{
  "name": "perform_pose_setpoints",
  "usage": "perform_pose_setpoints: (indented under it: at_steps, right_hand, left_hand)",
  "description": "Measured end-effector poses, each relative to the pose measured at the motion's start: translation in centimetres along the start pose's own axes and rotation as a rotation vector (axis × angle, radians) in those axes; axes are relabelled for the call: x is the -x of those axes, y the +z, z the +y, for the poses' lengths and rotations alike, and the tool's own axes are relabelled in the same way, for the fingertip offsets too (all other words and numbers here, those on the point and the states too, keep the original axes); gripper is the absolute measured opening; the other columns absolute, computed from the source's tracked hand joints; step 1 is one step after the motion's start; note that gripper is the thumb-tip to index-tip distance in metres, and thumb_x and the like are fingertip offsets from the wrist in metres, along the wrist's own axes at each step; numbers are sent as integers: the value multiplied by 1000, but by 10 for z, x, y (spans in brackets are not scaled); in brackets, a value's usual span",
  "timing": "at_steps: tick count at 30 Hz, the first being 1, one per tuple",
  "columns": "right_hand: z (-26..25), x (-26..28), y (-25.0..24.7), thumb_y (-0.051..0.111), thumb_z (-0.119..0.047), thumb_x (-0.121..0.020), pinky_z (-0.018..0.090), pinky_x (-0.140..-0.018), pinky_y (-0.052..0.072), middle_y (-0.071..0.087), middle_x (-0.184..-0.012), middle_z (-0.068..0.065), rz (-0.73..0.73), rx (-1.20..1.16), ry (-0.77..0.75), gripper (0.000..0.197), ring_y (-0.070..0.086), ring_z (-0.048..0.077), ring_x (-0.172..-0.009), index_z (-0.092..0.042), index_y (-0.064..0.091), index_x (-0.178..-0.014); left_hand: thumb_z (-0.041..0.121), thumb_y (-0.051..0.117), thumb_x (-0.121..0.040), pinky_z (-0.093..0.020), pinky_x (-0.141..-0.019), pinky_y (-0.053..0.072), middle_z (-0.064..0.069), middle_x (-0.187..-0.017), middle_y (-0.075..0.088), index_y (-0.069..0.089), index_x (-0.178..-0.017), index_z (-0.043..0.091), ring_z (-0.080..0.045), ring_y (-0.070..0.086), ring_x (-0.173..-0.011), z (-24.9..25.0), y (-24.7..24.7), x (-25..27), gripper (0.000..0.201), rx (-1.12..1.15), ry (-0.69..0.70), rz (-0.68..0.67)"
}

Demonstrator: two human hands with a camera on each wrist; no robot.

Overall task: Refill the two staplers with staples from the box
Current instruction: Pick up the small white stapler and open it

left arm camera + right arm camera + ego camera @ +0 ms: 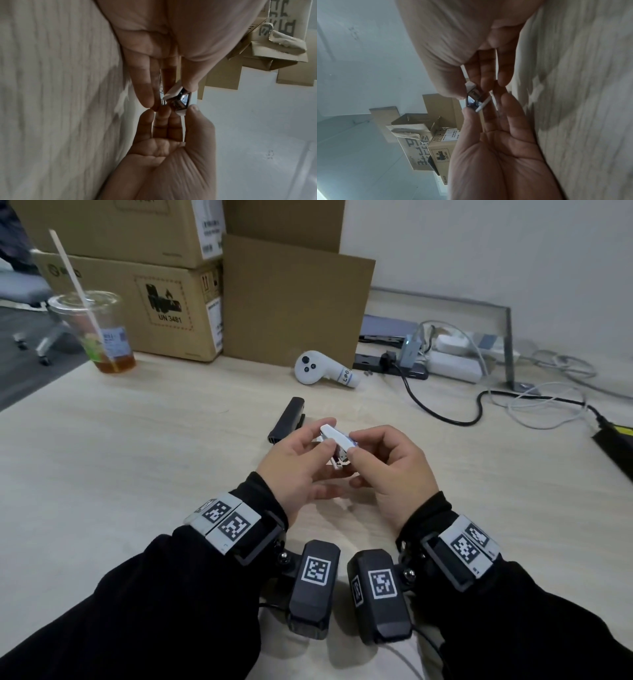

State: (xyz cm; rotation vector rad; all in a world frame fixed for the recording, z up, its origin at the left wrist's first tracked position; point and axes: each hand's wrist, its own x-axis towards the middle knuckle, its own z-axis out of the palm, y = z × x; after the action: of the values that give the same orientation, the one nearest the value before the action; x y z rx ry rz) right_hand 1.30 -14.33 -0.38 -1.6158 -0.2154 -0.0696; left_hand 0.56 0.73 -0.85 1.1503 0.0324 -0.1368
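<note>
Above the middle of the table both my hands hold a small white stapler [337, 438]. My left hand [323, 434] pinches its far end between thumb and fingers, and my right hand [355, 445] pinches the near end. In the wrist views the white stapler [178, 100] [474, 98] is hinged open, with its metal inside showing. A black stapler [287, 420] lies closed on the table just beyond my left hand. No staple box shows in any view.
A white controller [322, 369] lies behind the staplers. Stacked cardboard boxes [137, 302] stand at the back left, with a plastic cup [102, 337] of drink and a straw beside them. A power strip [452, 364] and cables [445, 416] cover the back right.
</note>
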Motion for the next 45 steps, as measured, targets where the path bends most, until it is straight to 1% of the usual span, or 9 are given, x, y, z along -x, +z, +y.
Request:
perform_pose_setpoints:
  at_steps: [5,10,13,20,28,34,39,42,45]
  right_hand:
    - [-2,2,0,67,-4,-88,34,-62,56,64,-71,0,7,48,-15,13,62,15,-64,-17,70,-90]
    - [-1,-2,-3,61,-4,-89,24,-53,54,64,-75,4,79,77,-57,15,57,12,-64,-17,69,-88]
    - [0,-5,-4,61,-13,-88,26,-52,49,62,-63,-9,122,94,-84,11,54,11,-58,-21,68,-85]
    - [5,-21,-9,62,-27,-96,28,-50,41,54,-54,-8,317,-27,-88,10,47,8,-50,-21,59,-88]
    - [3,-20,-4,61,-18,-97,25,-48,40,60,-70,2,223,-66,-132,11,46,15,-48,-24,52,-96]
    - [9,-22,-4,58,-28,-98,24,-47,39,58,-72,-3,135,-46,-27,7,47,12,-50,-25,59,-104]
    - [10,-22,-3,56,-25,-101,24,-55,51,62,-77,7,61,-97,-8,20,60,18,-66,-14,64,-85]
    - [14,-30,-14,60,-27,-98,15,-53,43,67,-74,3,125,24,-30,19,60,15,-63,-17,66,-83]
    - [12,-43,-30,66,-26,-94,16,-55,46,71,-74,-4,247,111,-22,7,56,5,-55,-23,65,-100]
  left_hand:
    - [15,49,-103,-26,-51,47,-11,-106,64,55,-137,20,-20,65,-78,-2,0,0,35,-56,3,-10]
    - [16,47,-103,-23,-46,31,-13,-99,59,65,-128,17,-11,53,-62,-7,0,-4,31,-169,30,3]
    - [17,47,-103,-22,-45,27,-10,-97,68,68,-121,17,-10,48,-59,-6,1,-5,28,-168,14,24]
    - [14,45,-103,-28,-47,14,-14,-86,77,67,-112,7,-11,40,-48,-2,4,-3,24,-141,-101,-26]
    - [18,43,-103,-22,-45,23,-14,-93,76,62,-123,8,-11,44,-50,3,3,-7,29,-5,-127,43]
    - [18,44,-103,-22,-44,24,-13,-88,74,63,-124,9,-11,44,-51,4,5,-6,29,-40,-126,41]
    - [13,50,-101,-22,-38,33,-30,-93,68,68,-111,16,-17,59,-50,3,9,-4,21,-119,-102,22]
    - [8,49,-101,-25,-42,49,-10,-92,76,70,-103,15,-20,71,-64,6,12,-1,22,-107,-124,-11]
    - [7,51,-100,-30,-55,58,-9,-113,72,69,-108,13,-22,73,-88,7,10,-1,21,-112,-135,10]
